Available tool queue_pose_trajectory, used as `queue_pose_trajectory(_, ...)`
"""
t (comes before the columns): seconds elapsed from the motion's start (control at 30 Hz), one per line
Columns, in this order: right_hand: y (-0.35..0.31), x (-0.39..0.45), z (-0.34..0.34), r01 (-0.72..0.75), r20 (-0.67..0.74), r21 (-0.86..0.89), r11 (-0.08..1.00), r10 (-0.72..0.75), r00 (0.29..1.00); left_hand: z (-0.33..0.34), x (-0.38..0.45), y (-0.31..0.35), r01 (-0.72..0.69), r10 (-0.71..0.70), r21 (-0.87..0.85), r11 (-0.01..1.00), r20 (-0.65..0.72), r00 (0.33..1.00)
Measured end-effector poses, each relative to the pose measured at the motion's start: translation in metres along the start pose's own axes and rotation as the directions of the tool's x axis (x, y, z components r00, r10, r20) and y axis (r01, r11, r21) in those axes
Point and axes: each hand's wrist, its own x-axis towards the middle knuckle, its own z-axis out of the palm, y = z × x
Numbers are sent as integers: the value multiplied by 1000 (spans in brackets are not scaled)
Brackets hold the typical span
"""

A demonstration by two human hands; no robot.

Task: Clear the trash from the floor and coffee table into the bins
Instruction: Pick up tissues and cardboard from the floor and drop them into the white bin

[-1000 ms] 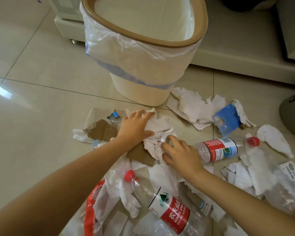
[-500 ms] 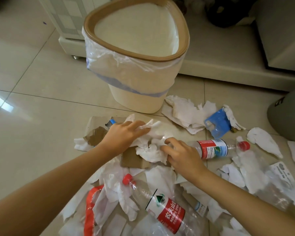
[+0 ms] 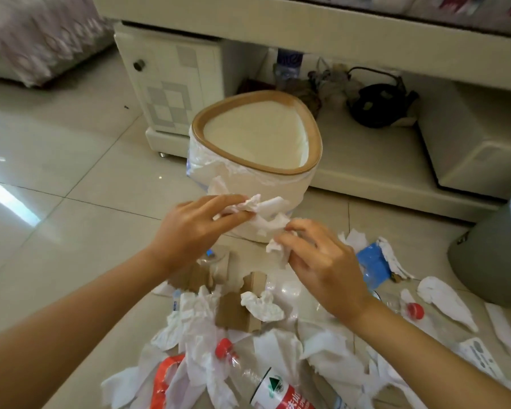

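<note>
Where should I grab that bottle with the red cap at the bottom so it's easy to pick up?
Grab the bottle around its clear body, just below the red cap, coming down from above. It lies on its side on the white tissues, so its round flank faces up and fingers can probably wrap around it. The neck is narrower and would likely slip.

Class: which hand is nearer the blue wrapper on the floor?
Right. The right hand is just beside the blue wrapper; the left hand lies farther away.
</note>
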Motion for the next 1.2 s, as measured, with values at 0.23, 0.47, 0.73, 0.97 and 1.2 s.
queue_pose_trajectory(0.23, 8, 99, -36, 37, -253, 43, 998, -25, 967, -40, 56, -42, -39, 43, 100, 994, -33, 999)
queue_pose_trajectory(0.47, 19, 174, -15, -5, -348, 4, 1000, 6, 938, -21, 110, -77, 101, -94, 136, 986, -52, 994)
queue_pose_trajectory(0.73, 53, 190, 21, -419, 213, 110, 901, 390, 896, 29, 137, -86, 490, -466, 129, 862, 580, 668)
queue_pose_trajectory(0.97, 63, 168, 17, -200, 231, -265, 943, 264, 936, 25, 124, -71, 419, -442, 142, 897, 274, 854)
queue_pose_trajectory(1.2, 57, 105, 3, -141, -69, -236, 961, 129, 989, 26, 108, -11, 302, -302, -4, 953, 23, 953)
